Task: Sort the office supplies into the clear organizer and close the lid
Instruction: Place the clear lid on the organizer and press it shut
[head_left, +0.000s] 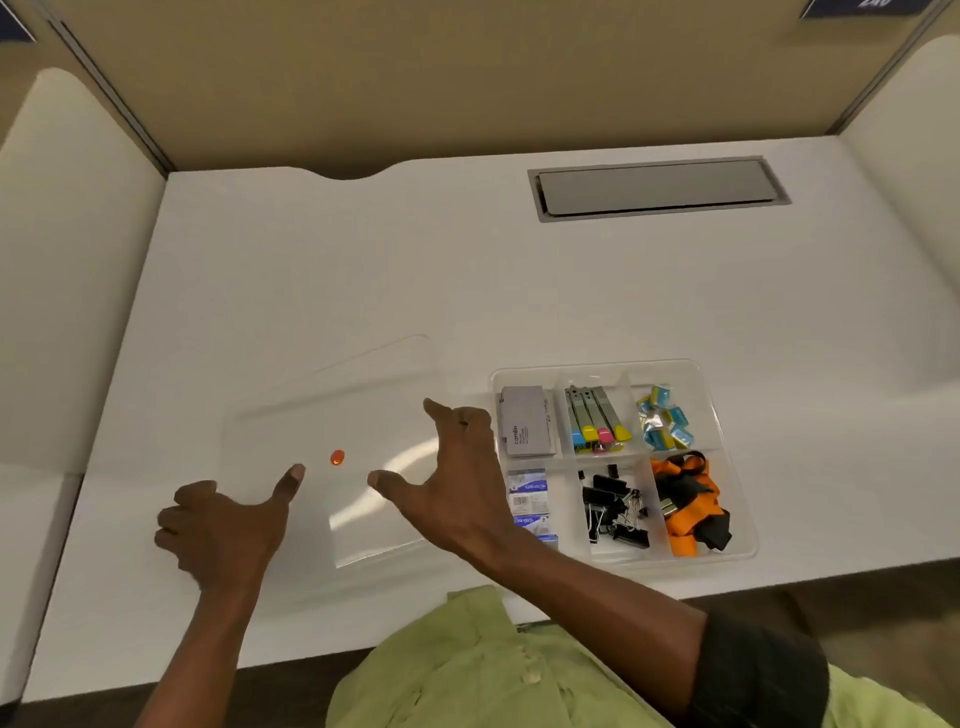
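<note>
We see the clear organizer near the front right of the surface, its compartments holding a grey box, highlighters, binder clips and an orange lanyard. Just left lies its flat, glossy transparent lid, marked with an orange dot. Our left hand and right hand spread over it, fingers splayed wide, gripping nothing. Smooth white surface stretches back to a grey recessed hatch.

A broad stretch of white desk top lay open behind the flat clear plastic lid and the clear six-compartment plastic organizer, whose filled compartments left little room. Tan partition walls closed the back and sides. The grey rectangular hatch sat flush in the desk.
</note>
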